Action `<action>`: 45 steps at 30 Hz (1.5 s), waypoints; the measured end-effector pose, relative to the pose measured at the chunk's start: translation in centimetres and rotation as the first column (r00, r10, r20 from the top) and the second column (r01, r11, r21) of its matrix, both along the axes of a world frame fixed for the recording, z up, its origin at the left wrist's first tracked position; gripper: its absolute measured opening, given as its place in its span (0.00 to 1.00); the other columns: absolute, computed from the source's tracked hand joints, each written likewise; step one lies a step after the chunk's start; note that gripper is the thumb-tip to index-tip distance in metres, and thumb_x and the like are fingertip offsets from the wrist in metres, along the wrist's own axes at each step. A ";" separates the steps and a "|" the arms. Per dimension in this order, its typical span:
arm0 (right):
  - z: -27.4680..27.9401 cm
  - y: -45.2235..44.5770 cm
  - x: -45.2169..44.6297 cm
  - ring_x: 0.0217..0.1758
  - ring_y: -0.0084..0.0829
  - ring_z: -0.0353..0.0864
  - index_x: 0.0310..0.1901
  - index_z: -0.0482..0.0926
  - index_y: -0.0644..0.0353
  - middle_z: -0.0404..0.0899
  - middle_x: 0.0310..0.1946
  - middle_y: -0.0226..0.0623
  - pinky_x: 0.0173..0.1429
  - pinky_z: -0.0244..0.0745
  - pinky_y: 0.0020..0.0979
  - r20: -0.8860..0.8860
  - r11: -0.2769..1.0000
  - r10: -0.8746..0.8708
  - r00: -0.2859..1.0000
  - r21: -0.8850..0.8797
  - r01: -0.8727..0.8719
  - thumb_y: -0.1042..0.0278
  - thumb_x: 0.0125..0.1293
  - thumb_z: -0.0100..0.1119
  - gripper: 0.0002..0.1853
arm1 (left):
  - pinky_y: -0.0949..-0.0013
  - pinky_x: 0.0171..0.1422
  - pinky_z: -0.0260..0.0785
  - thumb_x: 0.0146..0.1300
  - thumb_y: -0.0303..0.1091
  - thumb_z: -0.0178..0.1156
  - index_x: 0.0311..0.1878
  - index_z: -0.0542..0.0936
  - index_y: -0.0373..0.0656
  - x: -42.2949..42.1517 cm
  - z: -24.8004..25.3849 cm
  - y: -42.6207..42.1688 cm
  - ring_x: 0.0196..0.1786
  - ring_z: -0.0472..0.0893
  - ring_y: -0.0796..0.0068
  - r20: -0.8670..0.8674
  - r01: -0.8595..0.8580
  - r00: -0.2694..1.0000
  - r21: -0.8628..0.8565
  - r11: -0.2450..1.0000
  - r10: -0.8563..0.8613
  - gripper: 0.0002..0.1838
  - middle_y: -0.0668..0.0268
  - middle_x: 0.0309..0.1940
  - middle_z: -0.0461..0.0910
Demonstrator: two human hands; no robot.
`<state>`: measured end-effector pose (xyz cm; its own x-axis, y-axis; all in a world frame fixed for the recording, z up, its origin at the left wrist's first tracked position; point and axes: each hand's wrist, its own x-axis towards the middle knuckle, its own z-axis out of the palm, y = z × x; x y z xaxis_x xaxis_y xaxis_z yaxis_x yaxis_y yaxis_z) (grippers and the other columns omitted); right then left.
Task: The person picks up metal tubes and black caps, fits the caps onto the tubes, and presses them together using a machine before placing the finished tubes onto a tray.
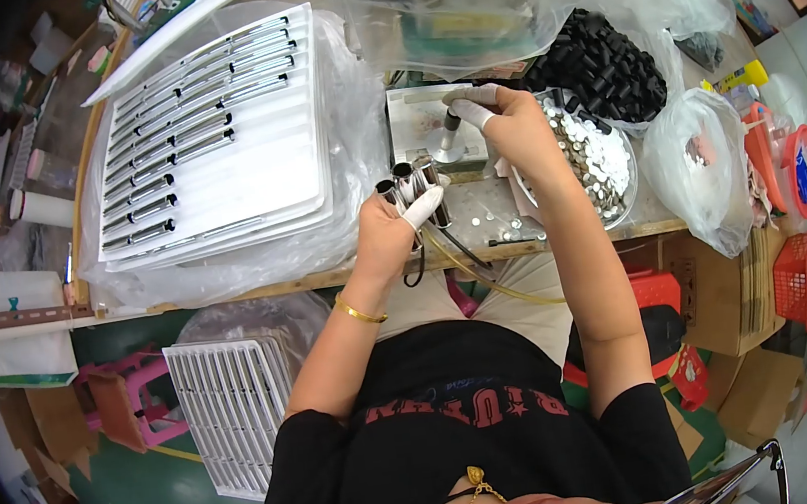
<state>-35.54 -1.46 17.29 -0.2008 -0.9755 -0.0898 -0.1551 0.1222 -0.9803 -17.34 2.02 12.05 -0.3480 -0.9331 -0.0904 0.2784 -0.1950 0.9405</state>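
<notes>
My left hand (389, 234) is closed around a bundle of shiny metal tubes (404, 177), their dark open ends facing up. White covers sit on some fingertips of both hands. To the right, my right hand (512, 123) pinches a small black cylinder (452, 118) between covered fingers. That cylinder stands over a pale round post (449, 153) on a metal block (474, 149); whether it touches the post I cannot tell. Beside my right forearm is a clear bowl (633, 185) of small silvery discs (596, 160). Behind it lies a heap of black plastic caps (602, 66).
White trays (275, 152) with rows of chrome tubes stand on plastic wrap at the left. Plastic sheeting (474, 2) hangs over the back. A clear bag (705, 165) is at the right edge. Loose discs and a dark cable (469, 249) lie near the front edge. Another slotted tray (232, 414) stands below.
</notes>
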 end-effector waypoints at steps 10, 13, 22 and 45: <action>-0.1 0.4 0.2 0.21 0.12 0.66 0.46 0.82 0.63 0.82 0.31 0.29 0.21 0.61 0.18 -0.022 0.999 -0.038 0.999 -0.036 0.037 0.67 0.62 0.61 0.13 | 0.75 0.48 0.69 0.60 0.27 0.63 0.49 0.80 0.37 0.0 -0.2 -0.1 0.44 0.80 0.78 -0.074 0.025 0.997 0.063 0.998 -0.021 0.14 0.64 0.42 0.83; -1.2 0.4 0.0 0.27 0.15 0.71 0.47 0.81 0.64 0.82 0.33 0.32 0.29 0.67 0.19 -0.089 0.991 -0.031 0.996 -0.133 0.019 0.68 0.63 0.60 0.13 | 0.74 0.48 0.70 0.60 0.27 0.63 0.49 0.80 0.37 -0.2 -0.2 -0.1 0.44 0.79 0.79 -0.039 0.022 0.999 0.061 0.998 -0.020 0.14 0.64 0.43 0.83; 1.0 4.7 0.7 0.37 0.38 0.76 0.45 0.82 0.57 0.79 0.35 0.41 0.42 0.74 0.33 -0.674 0.822 0.137 0.726 -0.332 -0.464 0.71 0.50 0.67 0.17 | 0.76 0.34 0.64 0.56 0.28 0.66 0.50 0.76 0.37 0.9 1.4 -0.9 0.26 0.68 0.81 0.542 0.252 0.831 -0.173 0.952 -0.121 0.18 0.73 0.24 0.73; -3.0 4.7 -6.1 0.48 0.24 0.79 0.49 0.78 0.68 0.81 0.45 0.39 0.53 0.72 0.26 -0.172 0.990 -0.107 0.979 -0.107 0.089 0.71 0.63 0.61 0.15 | 0.56 0.49 0.67 0.47 0.16 0.58 0.35 0.75 0.33 0.5 1.1 -2.8 0.46 0.72 0.47 0.804 0.514 0.543 -0.546 0.662 0.242 0.10 0.51 0.36 0.71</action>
<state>-41.66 3.23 14.33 -0.3002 -0.9525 0.0514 -0.3195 0.0496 -0.9463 -16.89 -0.78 13.15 -0.6087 -0.7656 0.2084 -0.5733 0.6059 0.5515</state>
